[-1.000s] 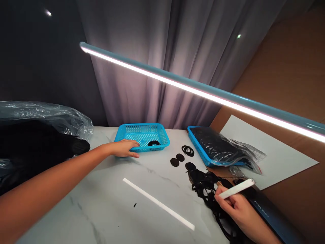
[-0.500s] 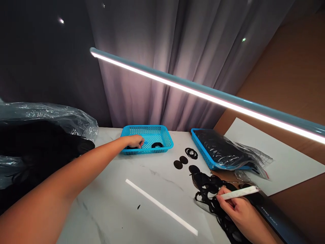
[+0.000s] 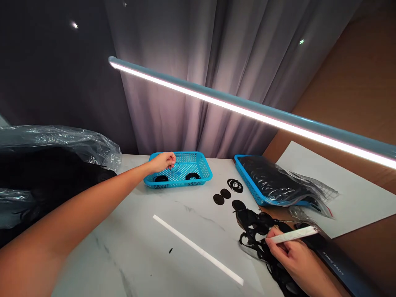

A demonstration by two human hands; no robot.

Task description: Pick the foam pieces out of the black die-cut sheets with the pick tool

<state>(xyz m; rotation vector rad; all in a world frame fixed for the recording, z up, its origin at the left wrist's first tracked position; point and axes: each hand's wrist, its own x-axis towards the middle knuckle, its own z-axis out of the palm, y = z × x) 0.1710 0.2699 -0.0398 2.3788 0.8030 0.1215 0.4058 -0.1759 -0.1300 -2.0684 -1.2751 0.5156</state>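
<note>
Fingers of the left hand (image 3: 162, 161) pinch a thin black loop (image 3: 176, 166) over the open basket (image 3: 204, 169); those of the right hand (image 3: 291, 252) grip a white tool (image 3: 297, 235).

Around the open basket runs the marbled table (image 3: 136, 251); a second basket (image 3: 248, 181), bearing a bagged black bundle (image 3: 269, 177), sits to its right, and a black strappy tangle (image 3: 262, 225) lies nearer, by the right hand. Inside the open basket's near side, two black coils (image 3: 192, 176) lie apart; right of it, flat rings (image 3: 240, 186) and two dark discs (image 3: 218, 199) rest outside. By appearance, one loop is already picked up, both coils lie unheld, and the tangle looks unsorted; whether the tool touches it, I cannot tell.
</note>
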